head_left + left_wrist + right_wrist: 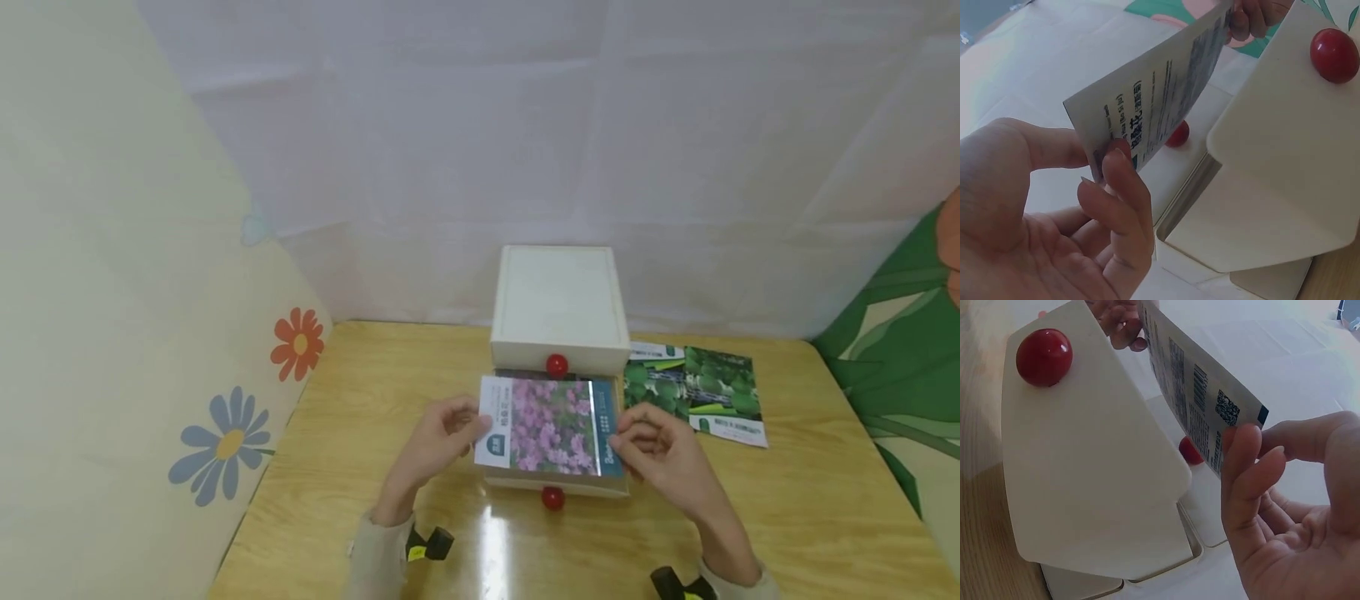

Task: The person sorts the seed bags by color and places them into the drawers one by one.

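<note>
A flat seed packet (551, 427) with a photo of pink-purple flowers is stretched between both hands, above the pulled-out drawer (517, 482) of a white box (558, 292). At its white end, my left hand (442, 437) pinches the packet between thumb and fingers. My right hand (663, 454) pinches the blue end the same way. Printed text, a barcode and a QR code cover the packet's back (1197, 387) in the right wrist view. A red ball knob (553, 498) sits on the drawer front. Most of the drawer's inside is hidden under the packet.
Two green seed packets (723, 392) lie on the wooden table (810, 500) right of the box, partly beside it. Another red knob (557, 365) is on the box's front. A white cloth (450, 167) hangs behind, with a flower-patterned cloth (225, 446) at the left.
</note>
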